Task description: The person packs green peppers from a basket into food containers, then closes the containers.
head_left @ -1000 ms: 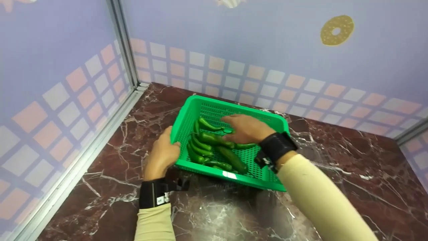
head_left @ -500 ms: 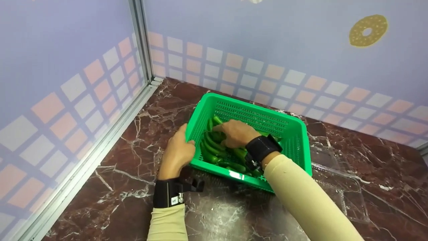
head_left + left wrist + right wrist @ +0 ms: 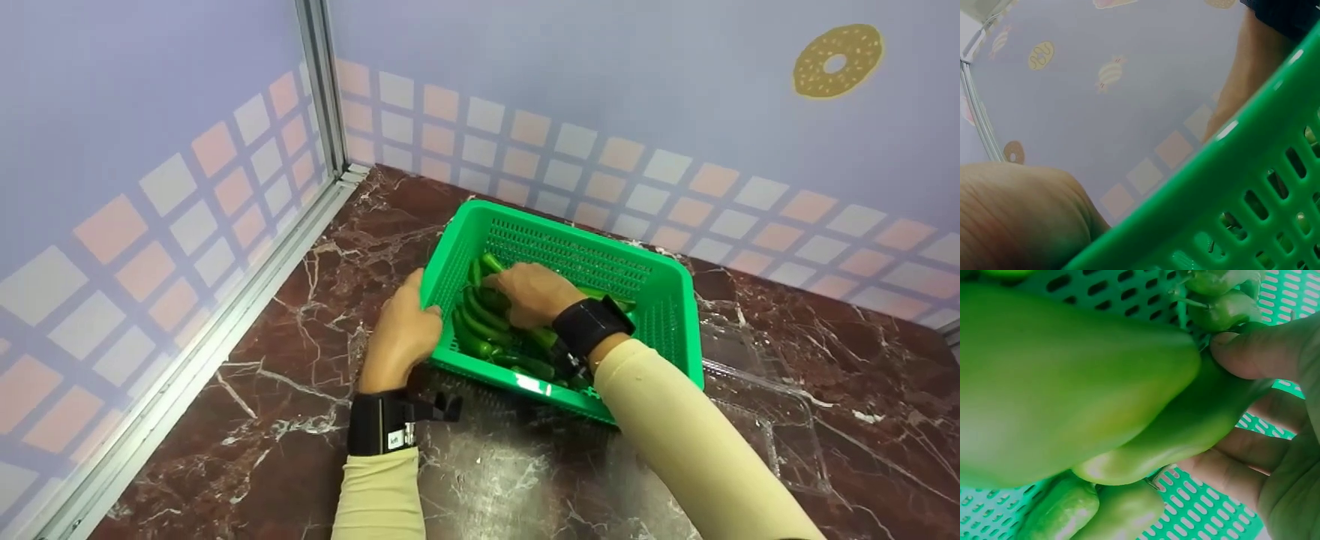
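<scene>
The green chili peppers [image 3: 480, 319] lie heaped in the green plastic basket [image 3: 660, 281] on the marble counter [image 3: 315, 247], and the right hand [image 3: 529, 294] curls its fingers [image 3: 1252, 354] round one (picking seems under way). The left hand [image 3: 401, 337] grips the basket's near-left corner; lifting the pepper clear probably calls for a firm pinch.

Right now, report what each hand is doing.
Left hand: grips the green perforated plastic basket's rim.
Right hand: holds a green chilli pepper.
</scene>
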A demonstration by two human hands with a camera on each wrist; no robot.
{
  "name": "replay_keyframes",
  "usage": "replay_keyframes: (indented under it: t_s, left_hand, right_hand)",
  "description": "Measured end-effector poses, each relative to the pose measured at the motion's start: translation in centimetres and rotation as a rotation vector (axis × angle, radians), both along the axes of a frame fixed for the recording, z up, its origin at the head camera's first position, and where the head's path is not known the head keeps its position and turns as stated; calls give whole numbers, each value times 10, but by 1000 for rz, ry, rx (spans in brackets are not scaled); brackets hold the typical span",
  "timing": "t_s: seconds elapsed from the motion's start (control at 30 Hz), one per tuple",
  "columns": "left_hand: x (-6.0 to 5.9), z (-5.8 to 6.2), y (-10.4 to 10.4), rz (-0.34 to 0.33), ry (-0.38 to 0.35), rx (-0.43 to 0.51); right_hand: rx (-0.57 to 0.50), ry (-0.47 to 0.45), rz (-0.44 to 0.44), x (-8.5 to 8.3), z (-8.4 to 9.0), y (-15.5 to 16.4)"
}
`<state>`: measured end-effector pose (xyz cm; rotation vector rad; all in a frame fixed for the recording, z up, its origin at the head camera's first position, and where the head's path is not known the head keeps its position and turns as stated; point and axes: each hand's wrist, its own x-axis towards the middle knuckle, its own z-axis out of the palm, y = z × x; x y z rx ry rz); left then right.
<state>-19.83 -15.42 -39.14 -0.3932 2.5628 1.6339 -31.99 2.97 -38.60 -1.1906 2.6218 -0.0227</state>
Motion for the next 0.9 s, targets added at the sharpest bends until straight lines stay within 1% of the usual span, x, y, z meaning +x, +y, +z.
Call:
replay_keyframes:
  t_s: [0.13,0.23,0.5,0.7,0.9]
  left_hand:
    - [1,1,1,5,-12,48]
    - [1,1,0,5,-13,62]
    - [0,0,1,-4,-1,49]
    - [-1,1,2,-5,-5,43]
    - [-1,2,0,-1,-12,18]
  right_hand:
    - [5,29,24,1,4,-1]
    - [19,43,35,2,8,-2]
    - [50,70,51,4,23,1]
    - [21,96,92,6,36,7]
    - [-3,111,111,13,53,10]
